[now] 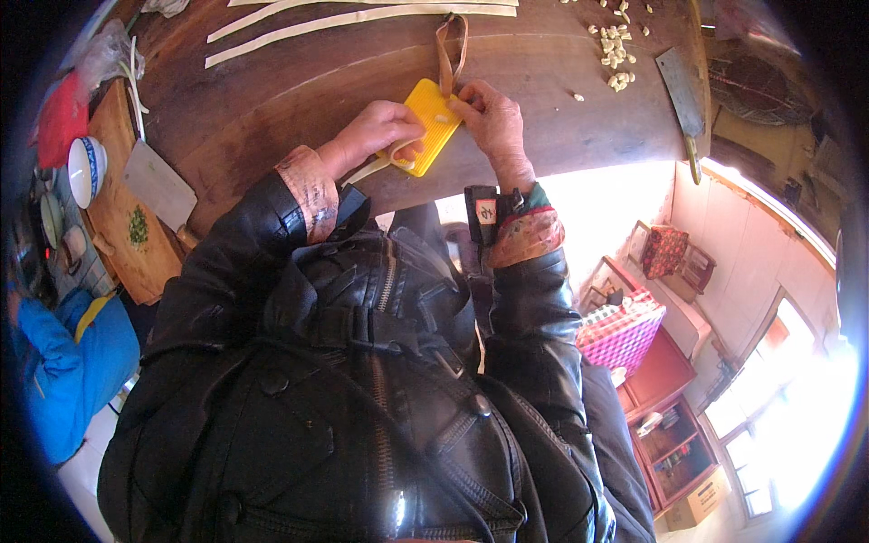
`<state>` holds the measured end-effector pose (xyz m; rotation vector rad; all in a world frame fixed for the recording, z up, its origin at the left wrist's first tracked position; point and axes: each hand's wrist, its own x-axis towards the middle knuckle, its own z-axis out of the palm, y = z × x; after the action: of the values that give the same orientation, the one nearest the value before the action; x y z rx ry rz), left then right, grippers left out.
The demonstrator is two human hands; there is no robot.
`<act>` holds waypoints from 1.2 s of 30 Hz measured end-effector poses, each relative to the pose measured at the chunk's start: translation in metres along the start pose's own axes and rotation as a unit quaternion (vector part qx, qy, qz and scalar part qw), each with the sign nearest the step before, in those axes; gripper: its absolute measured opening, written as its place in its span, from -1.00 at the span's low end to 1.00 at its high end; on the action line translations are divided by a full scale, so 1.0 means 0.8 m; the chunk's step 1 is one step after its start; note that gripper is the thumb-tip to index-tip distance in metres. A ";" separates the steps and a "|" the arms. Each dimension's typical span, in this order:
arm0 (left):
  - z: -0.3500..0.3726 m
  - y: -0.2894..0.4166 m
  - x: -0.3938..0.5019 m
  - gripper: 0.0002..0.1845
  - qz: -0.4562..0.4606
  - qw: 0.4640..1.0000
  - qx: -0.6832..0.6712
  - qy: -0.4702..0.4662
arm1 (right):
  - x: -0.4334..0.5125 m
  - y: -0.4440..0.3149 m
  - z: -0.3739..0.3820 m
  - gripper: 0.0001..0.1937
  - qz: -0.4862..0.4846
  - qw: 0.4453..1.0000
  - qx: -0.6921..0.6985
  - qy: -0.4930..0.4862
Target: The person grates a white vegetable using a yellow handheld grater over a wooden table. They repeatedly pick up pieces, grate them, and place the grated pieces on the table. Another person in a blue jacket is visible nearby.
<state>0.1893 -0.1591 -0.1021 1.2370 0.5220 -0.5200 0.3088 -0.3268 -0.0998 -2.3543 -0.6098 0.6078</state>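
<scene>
A yellow ridged board [424,102] lies tilted near the front edge of the wooden table, between my two hands. A small pale dough piece [441,119] rests on its ridges. My left hand [377,132] pinches a thin dough strip [366,171] whose end loops over the board's lower left side. At the board's upper right edge is my right hand [494,122], thumb and curled fingers touching it close to the dough piece. Whether those fingers grip the edge cannot be made out. From the board's top end a brown strap [445,58] runs away from me.
Long dough strips [305,32] lie across the far side. Several small dough pieces [614,49] are scattered far right, beside a cleaver [679,95] overhanging the edge. Leftward are another cleaver [159,183], a cutting board [112,136] with chopped greens [138,226], and a bowl [87,172].
</scene>
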 end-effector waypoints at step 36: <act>0.010 0.003 -0.015 -0.77 0.004 0.999 0.000 0.047 | -0.050 -0.028 0.026 -0.64 -0.013 1.000 -0.005 0.012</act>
<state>0.1823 -0.1651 -0.0907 1.2672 0.5968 -0.4571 0.2596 -0.3243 -0.0891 -2.3549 -0.6338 0.5664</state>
